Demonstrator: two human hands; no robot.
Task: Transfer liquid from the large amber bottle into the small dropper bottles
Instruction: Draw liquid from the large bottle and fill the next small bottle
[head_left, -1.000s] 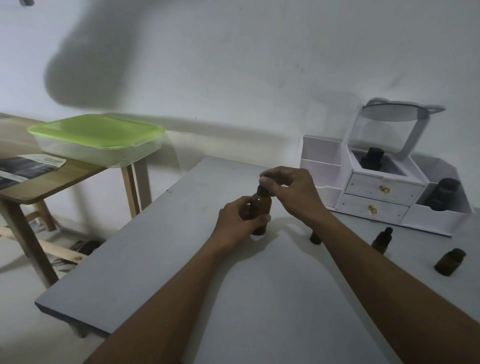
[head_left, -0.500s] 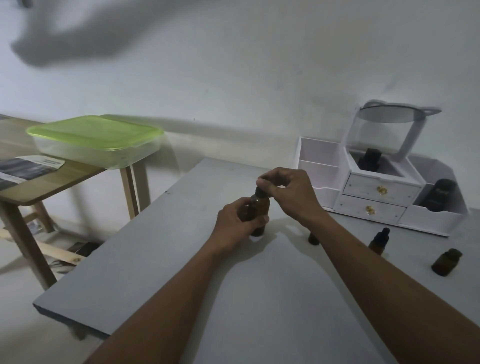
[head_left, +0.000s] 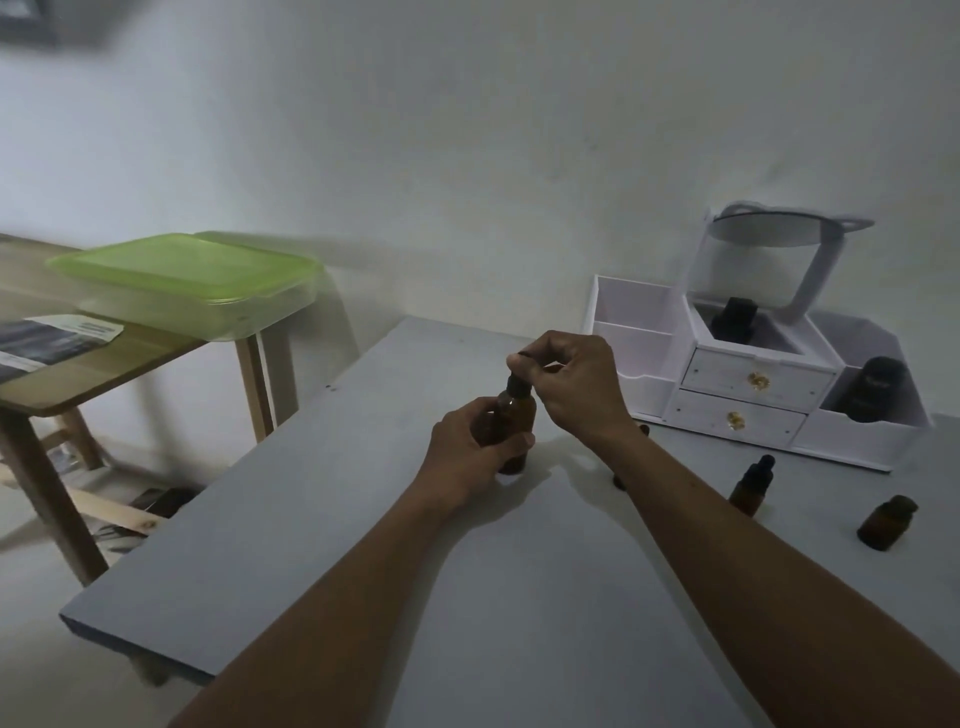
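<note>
An amber bottle (head_left: 514, 421) stands upright on the grey table (head_left: 363, 545), near its middle. My left hand (head_left: 467, 457) wraps around the bottle's body. My right hand (head_left: 571, 389) pinches the black dropper cap (head_left: 518, 385) on the bottle's neck from above. To the right a small amber dropper bottle with a black top (head_left: 750, 486) stands on the table. Further right stands an uncapped small amber bottle (head_left: 885, 522). Another small dark bottle (head_left: 619, 480) shows only partly behind my right forearm.
A white desk organiser (head_left: 748, 395) with two drawers and a tilted mirror stands at the back right; dark bottles sit in its compartments. Left of the grey table is a wooden table (head_left: 104, 374) with a green-lidded plastic box (head_left: 197, 283) and a paper.
My hands stay on the bottle and cap. The right hand's fingers have shifted slightly on the cap. The view has tilted a little.
</note>
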